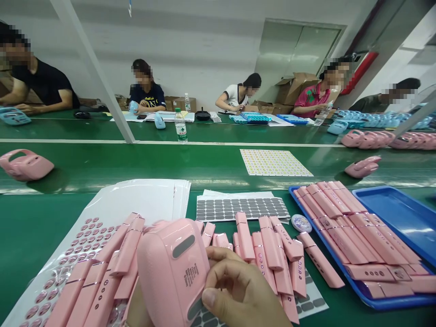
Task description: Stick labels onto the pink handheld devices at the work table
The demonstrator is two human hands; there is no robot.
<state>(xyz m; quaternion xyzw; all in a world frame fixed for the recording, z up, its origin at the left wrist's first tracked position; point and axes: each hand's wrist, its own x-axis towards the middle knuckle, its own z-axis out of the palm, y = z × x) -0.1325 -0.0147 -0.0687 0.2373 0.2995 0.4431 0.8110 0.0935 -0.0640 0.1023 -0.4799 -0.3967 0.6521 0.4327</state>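
Observation:
A pink plastic housing [163, 272] with a rounded body is held tilted up in front of me. Its side carries a grey oval pad [184, 246], a block of small printed text and a second grey oval pad [195, 310] near the bottom. My left hand [136, 305] supports the housing from behind, most of it hidden by the body. My right hand [238, 286] has its thumb and fingers curled together at the housing's right edge, the thumb tip at the lower pad. Whether that pad is fully stuck down cannot be seen.
Pink long parts [269, 250] lie piled around, over sheets of grey ovals [238, 209] and round stickers [81, 240]. At right, a blue tray [368, 302] holds more. Beyond, pink housings [27, 165] and a bottle [181, 129] stand on green surfaces; several people sit opposite.

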